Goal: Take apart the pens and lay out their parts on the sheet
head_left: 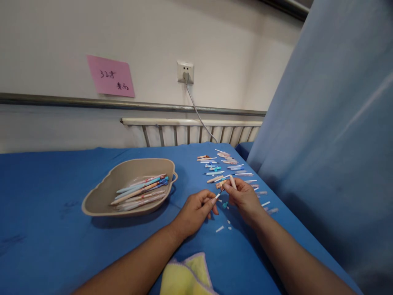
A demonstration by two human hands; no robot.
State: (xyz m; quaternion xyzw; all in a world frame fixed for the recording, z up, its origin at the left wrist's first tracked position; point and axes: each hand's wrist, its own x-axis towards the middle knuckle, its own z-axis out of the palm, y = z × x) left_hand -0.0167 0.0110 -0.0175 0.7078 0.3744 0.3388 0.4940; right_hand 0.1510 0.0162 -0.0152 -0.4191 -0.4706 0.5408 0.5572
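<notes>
My left hand (196,209) pinches a thin white pen refill (218,196) between thumb and forefinger. The refill's upper end meets the fingertips of my right hand (245,201), which also holds a beige pen barrel (233,182) sticking up from the fingers. Just beyond the hands lie rows of taken-apart pen pieces: orange barrels (215,179), light blue parts (215,173) and clear pieces with white sticks (244,174). A small teal piece (225,205) rests under the hands. Nearer to me are a white tube (220,229) and two tiny white bits (229,228).
A beige basin (129,164) with several whole pens (141,190) stands to the left on the blue sheet (55,246). A yellow cloth (186,278) lies at the front. Behind are a white rail (190,122) and a plugged-in cord (196,110); a blue curtain (331,123) hangs on the right.
</notes>
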